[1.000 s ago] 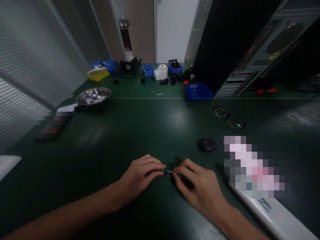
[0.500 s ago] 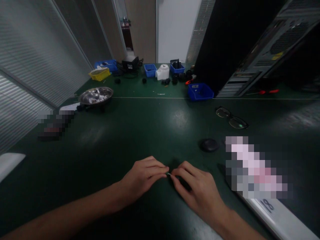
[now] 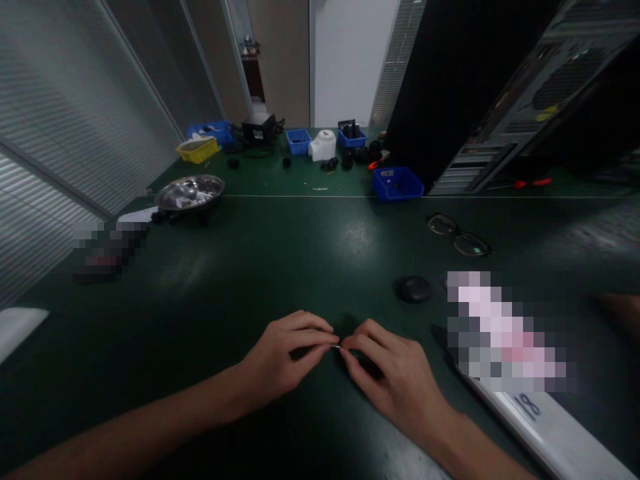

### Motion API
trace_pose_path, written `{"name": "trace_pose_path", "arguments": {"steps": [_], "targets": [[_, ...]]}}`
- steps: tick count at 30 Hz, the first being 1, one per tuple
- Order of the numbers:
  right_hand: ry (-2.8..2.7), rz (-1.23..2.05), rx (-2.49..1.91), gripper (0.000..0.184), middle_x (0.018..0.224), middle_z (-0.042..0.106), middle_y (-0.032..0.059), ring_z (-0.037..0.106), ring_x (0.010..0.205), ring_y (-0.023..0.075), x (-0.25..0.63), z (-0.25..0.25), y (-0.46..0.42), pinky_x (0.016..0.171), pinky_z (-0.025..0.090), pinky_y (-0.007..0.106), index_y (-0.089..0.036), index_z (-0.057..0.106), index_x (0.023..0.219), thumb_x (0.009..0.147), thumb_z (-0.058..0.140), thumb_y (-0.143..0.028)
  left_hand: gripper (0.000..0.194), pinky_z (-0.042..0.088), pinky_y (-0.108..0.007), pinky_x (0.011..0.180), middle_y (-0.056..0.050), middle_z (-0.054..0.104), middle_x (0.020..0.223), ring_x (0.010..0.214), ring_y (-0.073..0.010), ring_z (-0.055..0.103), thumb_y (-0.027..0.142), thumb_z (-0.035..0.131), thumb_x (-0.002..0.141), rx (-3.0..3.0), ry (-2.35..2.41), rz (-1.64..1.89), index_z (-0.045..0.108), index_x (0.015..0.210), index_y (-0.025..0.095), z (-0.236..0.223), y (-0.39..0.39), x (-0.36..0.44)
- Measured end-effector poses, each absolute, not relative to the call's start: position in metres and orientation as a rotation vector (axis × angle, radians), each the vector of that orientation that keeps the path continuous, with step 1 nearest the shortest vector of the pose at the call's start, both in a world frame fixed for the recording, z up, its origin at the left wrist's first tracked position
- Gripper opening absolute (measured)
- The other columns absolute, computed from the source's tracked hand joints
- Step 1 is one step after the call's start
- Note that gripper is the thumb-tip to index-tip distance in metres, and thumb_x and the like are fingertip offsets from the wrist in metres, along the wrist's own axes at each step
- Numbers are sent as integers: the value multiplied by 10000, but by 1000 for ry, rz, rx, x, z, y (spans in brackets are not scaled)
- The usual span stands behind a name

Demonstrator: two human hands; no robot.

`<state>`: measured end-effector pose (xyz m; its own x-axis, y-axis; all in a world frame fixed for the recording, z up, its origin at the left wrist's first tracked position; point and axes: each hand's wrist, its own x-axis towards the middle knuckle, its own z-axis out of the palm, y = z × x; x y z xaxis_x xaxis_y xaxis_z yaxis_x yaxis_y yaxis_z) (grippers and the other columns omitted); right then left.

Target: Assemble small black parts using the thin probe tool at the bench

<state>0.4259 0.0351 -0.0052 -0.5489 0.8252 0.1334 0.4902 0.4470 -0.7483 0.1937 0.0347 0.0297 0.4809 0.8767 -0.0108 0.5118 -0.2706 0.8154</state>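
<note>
Low over the green table (image 3: 240, 280), my left hand (image 3: 290, 350) and my right hand (image 3: 393, 367) face each other, fingertips almost meeting. A thin, light-coloured sliver (image 3: 337, 346) spans the small gap between them. Thumb and fingers of my left hand pinch its left end, and my right thumb and fingertips close on its right end. Most of it is hidden by the fingers, and its kind is too small to make out. Beyond my right hand lies a flat, round black object (image 3: 415, 289).
Eyeglasses (image 3: 459, 235), a blue bin (image 3: 397, 185) and a white bar marked 18 (image 3: 555, 423) are on the right. A metal bowl (image 3: 190, 193) stands left. Small bins and a white plastic housing (image 3: 323, 145) line the back. Another person's hand (image 3: 623, 308) shows at the right edge.
My left index finger and thumb have shifted slightly, and the sliver between the hands shows a little more. Another person's hand has come into view at the right edge.
</note>
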Motion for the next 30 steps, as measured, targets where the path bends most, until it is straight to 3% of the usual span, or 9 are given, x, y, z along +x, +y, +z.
{"name": "trace_pose_path", "arguments": {"steps": [7, 15, 18, 22, 27, 30], "targets": [[-2218, 916, -1117, 156, 925, 642, 15, 623, 748, 127, 426, -4, 35, 653, 424, 258, -246, 666, 1006, 1019, 512, -230, 227, 524, -304, 830, -46, 714, 1053, 946, -155, 631, 225, 583, 995, 2048, 1236, 549, 740, 1159, 218, 21, 54, 185], [-2092, 959, -1110, 134, 916, 642, 18, 629, 748, 135, 427, -3, 37, 671, 462, 270, -242, 673, 995, 1019, 541, -241, 293, 495, -327, 911, -64, 680, 1166, 1048, -164, 591, 172, 483, 1032, 2123, 1205, 512, 670, 1254, 212, 22, 50, 182], [-1964, 946, -1080, 118, 916, 651, 32, 639, 792, 147, 430, -1, 38, 697, 483, 278, -227, 676, 989, 1010, 560, -217, 312, 501, -348, 902, -81, 688, 1167, 1026, -184, 596, 193, 547, 999, 2161, 1133, 515, 622, 1302, 182, 28, 40, 186], [-1862, 904, -1090, 97, 920, 663, 45, 647, 817, 161, 432, 4, 39, 698, 501, 286, -217, 679, 989, 991, 585, -195, 269, 500, -385, 951, -63, 692, 1171, 1057, -205, 591, 280, 591, 993, 2265, 1147, 408, 642, 1247, 205, 24, 35, 192], [-1848, 881, -1094, 101, 908, 672, 49, 659, 796, 163, 431, 6, 40, 680, 520, 280, -210, 688, 982, 984, 588, -197, 215, 496, -393, 1044, -62, 662, 1273, 1192, -207, 570, 257, 560, 1008, 2238, 1272, 392, 644, 1194, 192, 24, 40, 198], [-1835, 872, -1096, 106, 899, 676, 49, 664, 792, 165, 430, 7, 41, 683, 528, 279, -209, 692, 979, 984, 587, -201, 249, 527, -401, 1007, -73, 696, 1202, 1123, -206, 612, 234, 508, 1026, 2293, 1232, 318, 633, 1234, 176, 25, 45, 193]]}}
